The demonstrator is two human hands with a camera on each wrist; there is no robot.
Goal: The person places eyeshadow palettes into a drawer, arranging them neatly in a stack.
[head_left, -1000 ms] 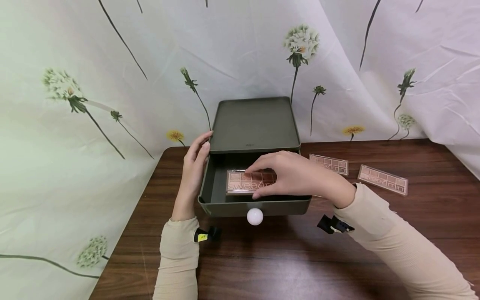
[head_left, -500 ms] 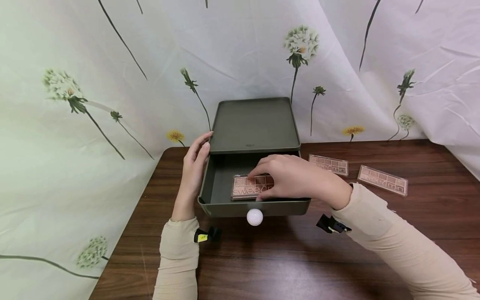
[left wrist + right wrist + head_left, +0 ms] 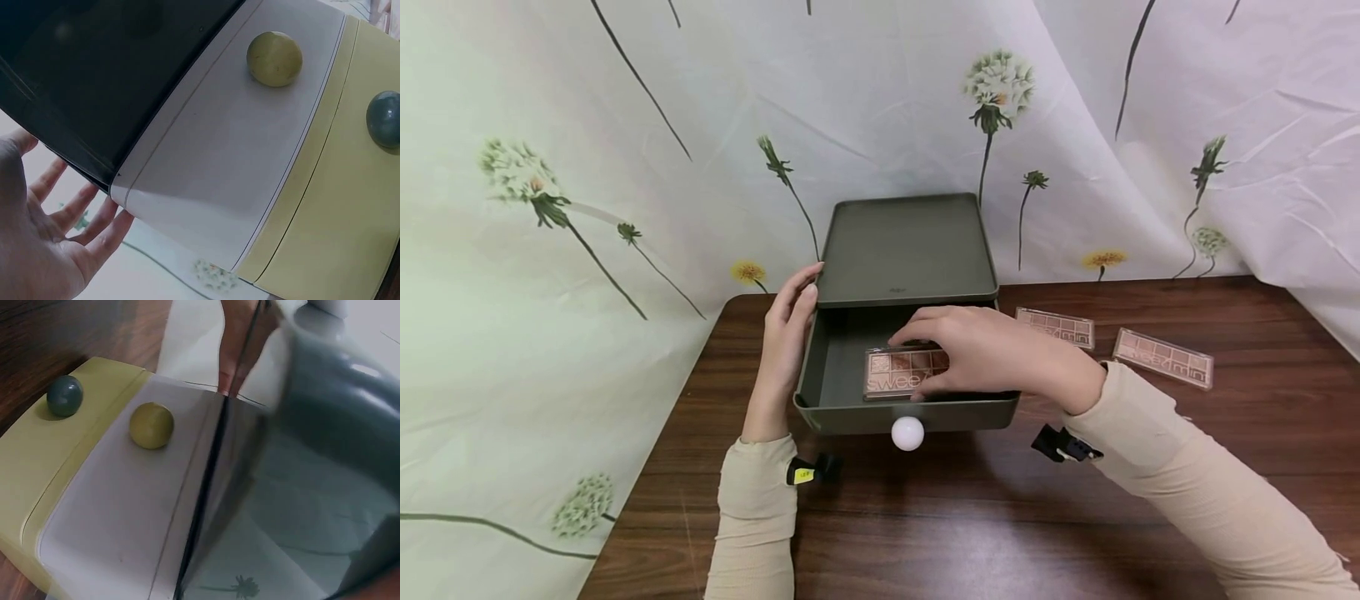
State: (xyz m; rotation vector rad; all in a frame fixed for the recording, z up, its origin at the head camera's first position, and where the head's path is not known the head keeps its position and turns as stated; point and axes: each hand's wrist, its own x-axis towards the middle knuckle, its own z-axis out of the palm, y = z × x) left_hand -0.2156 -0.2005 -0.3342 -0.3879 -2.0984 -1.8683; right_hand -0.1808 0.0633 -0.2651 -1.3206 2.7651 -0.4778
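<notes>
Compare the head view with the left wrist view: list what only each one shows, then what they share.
Only the head view shows the right hand pinching a pink eyeshadow palette inside the open dark green drawer, two more pink palettes on the brown wooden table, and the drawer's white round knob.

Only the left wrist view shows a pale grey drawer front with a yellow knob and a yellow drawer front with a dark teal knob.

Both show the left hand, fingers straight, beside the drawer unit.
</notes>
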